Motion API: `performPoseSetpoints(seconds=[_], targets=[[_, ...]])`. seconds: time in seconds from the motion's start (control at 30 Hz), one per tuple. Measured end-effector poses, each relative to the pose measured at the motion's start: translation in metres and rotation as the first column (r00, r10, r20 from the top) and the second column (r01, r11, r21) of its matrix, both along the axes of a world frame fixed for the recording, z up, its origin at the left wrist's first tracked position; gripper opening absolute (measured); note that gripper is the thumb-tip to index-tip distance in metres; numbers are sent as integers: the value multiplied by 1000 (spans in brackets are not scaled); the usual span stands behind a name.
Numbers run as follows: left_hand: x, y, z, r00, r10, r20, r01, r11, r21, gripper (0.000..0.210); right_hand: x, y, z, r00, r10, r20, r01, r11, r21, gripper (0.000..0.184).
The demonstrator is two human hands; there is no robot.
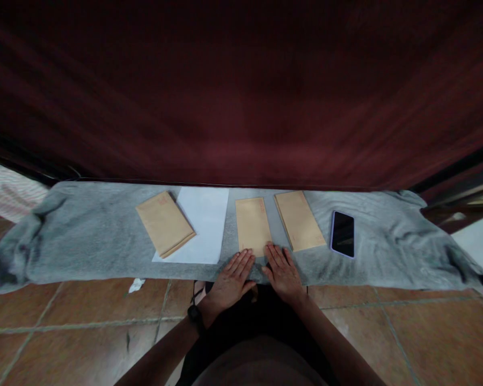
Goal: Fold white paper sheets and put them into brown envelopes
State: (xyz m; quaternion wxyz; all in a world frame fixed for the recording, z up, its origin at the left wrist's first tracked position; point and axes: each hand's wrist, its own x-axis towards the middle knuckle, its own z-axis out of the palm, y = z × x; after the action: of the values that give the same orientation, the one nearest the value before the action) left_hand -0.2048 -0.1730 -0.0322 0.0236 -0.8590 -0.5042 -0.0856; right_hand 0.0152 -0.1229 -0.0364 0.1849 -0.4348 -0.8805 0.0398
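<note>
A single brown paper envelope (253, 225) with small red print lies in front of me on a grey cloth. My left hand (234, 276) rests flat at its near left corner, fingers stretched out. At the near right corner lies my right hand (282, 269), its fingers also extended and touching the edge. To the right is a stack of brown envelopes (301, 221), close to my right fingertips. Another pile of envelopes (165, 222) sits at an angle on the left, partly covering white paper sheets (205, 225).
The grey cloth (96, 236) covers a narrow surface against a dark red panel (241, 118). A phone (343, 234) with a purple edge lies on the right. Below is a brown tiled floor (96, 305) with a white scrap (136, 285) on it.
</note>
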Motion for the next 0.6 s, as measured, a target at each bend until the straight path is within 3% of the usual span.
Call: performPoseSetpoints(seconds=[0.27, 0.6], targets=[[0, 0, -10, 1000, 15, 26, -15, 1000, 18, 70, -15, 32, -4, 1000, 13, -1, -13, 1000, 3, 58], [0, 1, -7, 1000, 21, -3, -21, 999, 31, 68, -47, 97, -18, 998, -65, 18, 65, 997, -45, 54]])
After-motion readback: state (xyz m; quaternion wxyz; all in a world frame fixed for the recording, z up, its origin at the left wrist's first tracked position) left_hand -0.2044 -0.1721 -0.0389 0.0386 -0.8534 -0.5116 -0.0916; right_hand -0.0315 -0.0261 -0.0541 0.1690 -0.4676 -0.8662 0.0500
